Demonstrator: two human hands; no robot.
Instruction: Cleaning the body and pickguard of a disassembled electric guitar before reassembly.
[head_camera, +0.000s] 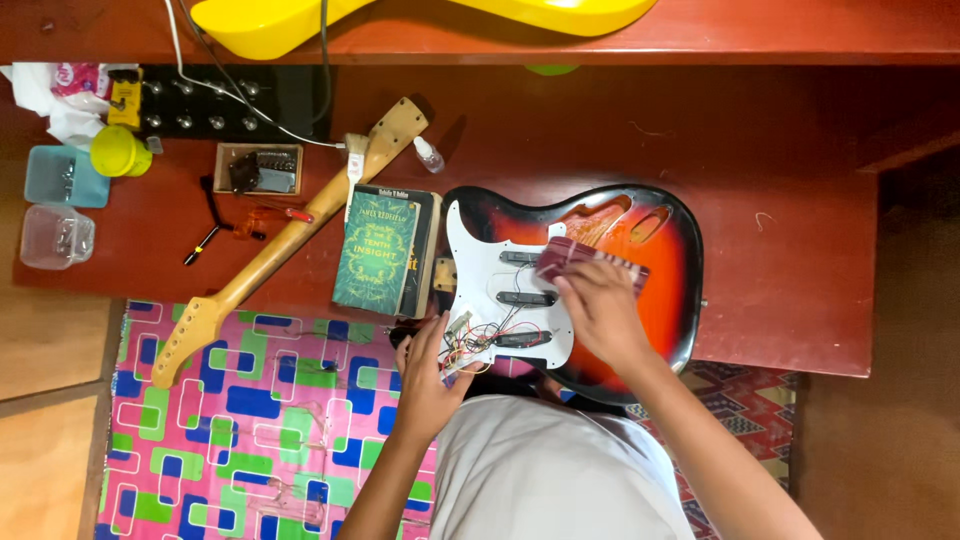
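Sunburst guitar body (660, 270) flat on the red table (800, 200); right hand (600, 305) presses a folded maroon cloth (585, 258) on the white pickguard (480, 260); left hand (428, 365) pinches loose wires (470, 345) (thin, tangled); judged risk: cloth snagging or tugging wires could break a joint.

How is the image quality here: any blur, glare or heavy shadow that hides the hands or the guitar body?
Head view: lighting is even and warm, with soft shadows beside the detached guitar neck and the book. The right hand and the dark red cloth it holds look slightly motion-blurred; the left hand at the wires is sharper. Mild sheen on the sunburst guitar body, no blown-out glare. The far right edge falls dark.
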